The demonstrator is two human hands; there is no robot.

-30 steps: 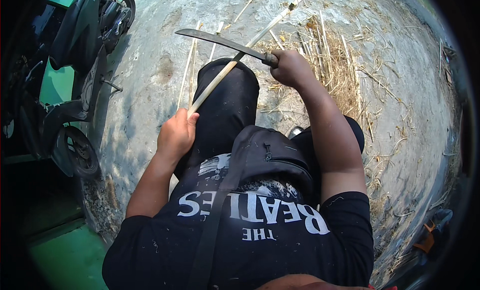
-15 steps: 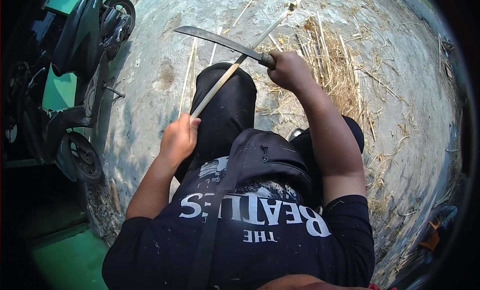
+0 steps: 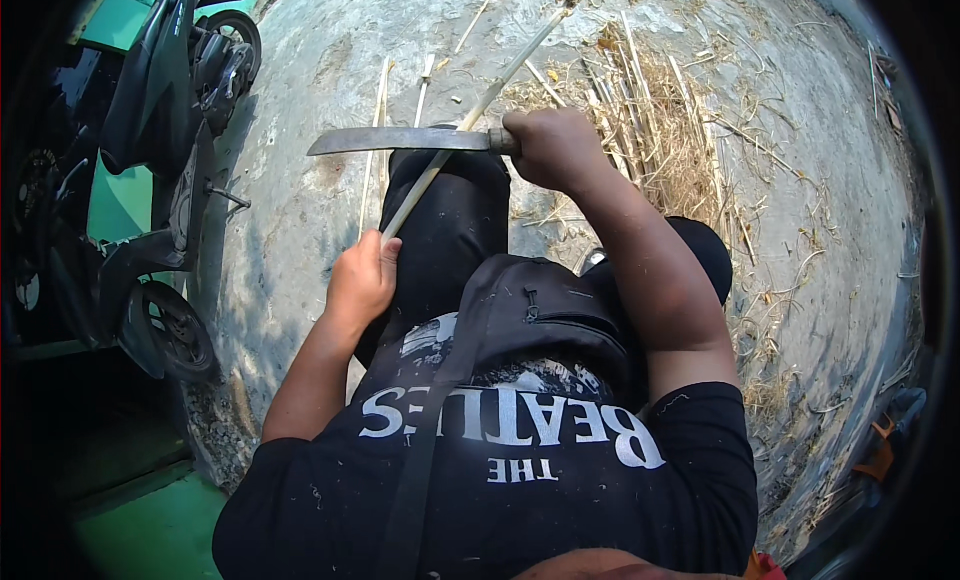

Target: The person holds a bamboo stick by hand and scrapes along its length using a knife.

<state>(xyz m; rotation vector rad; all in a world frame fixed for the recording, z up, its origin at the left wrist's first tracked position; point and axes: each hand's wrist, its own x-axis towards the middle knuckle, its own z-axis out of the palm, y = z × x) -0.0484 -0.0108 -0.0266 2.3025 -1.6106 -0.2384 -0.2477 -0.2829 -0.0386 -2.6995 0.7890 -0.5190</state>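
Knife (image 3: pixel 385 140) crosses stick (image 3: pixel 490 97), upper centre of frame; right hand (image 3: pixel 557 152) grips handle (image 3: pixel 503 142), left hand (image 3: pixel 362 280) grasps stick's lower end.

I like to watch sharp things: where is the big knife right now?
In the head view, the big knife is above centre, gripped in the right hand, pointing left across the pale stick near the left knee.

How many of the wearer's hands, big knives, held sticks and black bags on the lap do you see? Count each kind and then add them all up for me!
Hands: 2, the left hand and the right hand
Big knife: 1
Held stick: 1
Black bag: 1
Total: 5
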